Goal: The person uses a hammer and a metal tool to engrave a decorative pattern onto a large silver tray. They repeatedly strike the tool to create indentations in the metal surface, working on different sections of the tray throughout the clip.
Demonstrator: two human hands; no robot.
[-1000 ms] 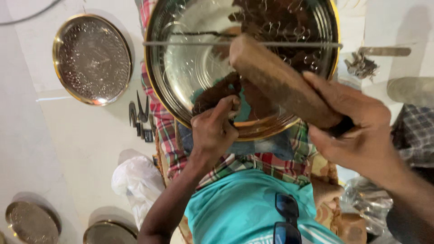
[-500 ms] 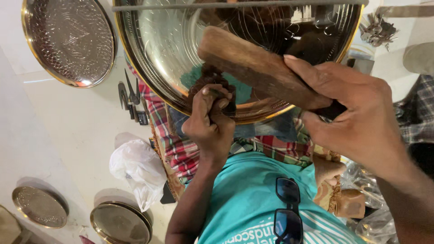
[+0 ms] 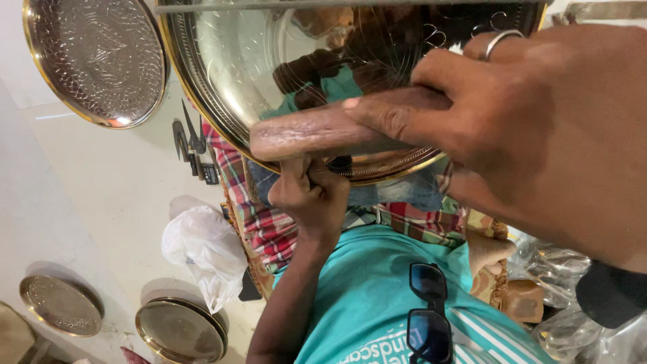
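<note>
Right hand (image 3: 539,135) clenched round wooden mallet (image 3: 323,131); left hand (image 3: 310,192) fisted on small tool against brass plate (image 3: 222,81).

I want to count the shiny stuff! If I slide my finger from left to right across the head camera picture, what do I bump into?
Small engraved plate on the floor → white plastic bag → left hand under the big brass plate → sunglasses → right hand holding the wooden mallet.
</note>
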